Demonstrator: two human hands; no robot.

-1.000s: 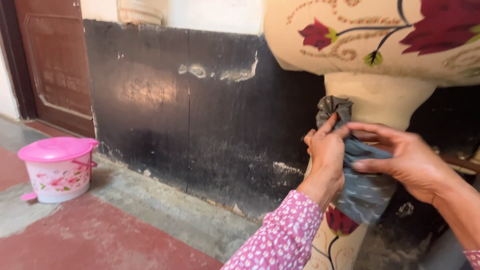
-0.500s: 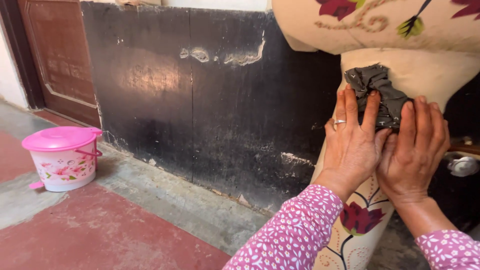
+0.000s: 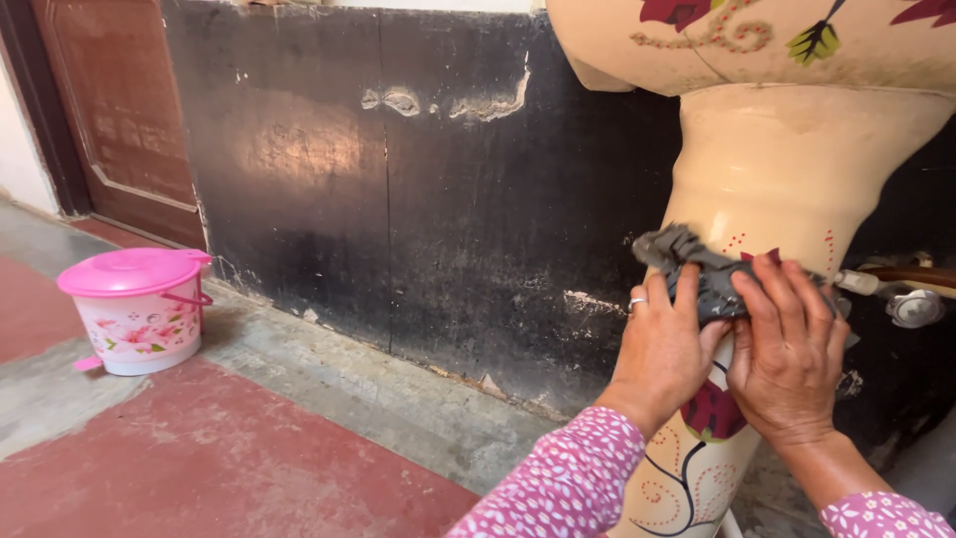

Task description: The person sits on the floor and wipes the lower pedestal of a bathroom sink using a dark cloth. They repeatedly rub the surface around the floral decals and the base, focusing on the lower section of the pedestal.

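Note:
A cream pedestal [image 3: 787, 169] painted with red flowers stands under a matching basin [image 3: 757, 40] at the right. Both of my hands press a dark grey cloth [image 3: 697, 264] flat against the pedestal's front. My left hand [image 3: 662, 349], with a ring on one finger, lies on the cloth's left part. Beside it, my right hand [image 3: 787, 354] covers the cloth's right part with its fingers spread upward. Pink patterned sleeves cover both wrists.
A pink-lidded small bucket [image 3: 139, 309] with a flower print stands on the red and grey floor at the left. A black wall panel [image 3: 398, 179] runs behind, with a brown door [image 3: 110, 110] at far left. A metal pipe fitting [image 3: 911, 299] juts out right of the pedestal.
Both hands and the cloth have slid down the pedestal from just under the basin to its middle. One second ago the cloth hung bunched between my hands; now it is pressed flat.

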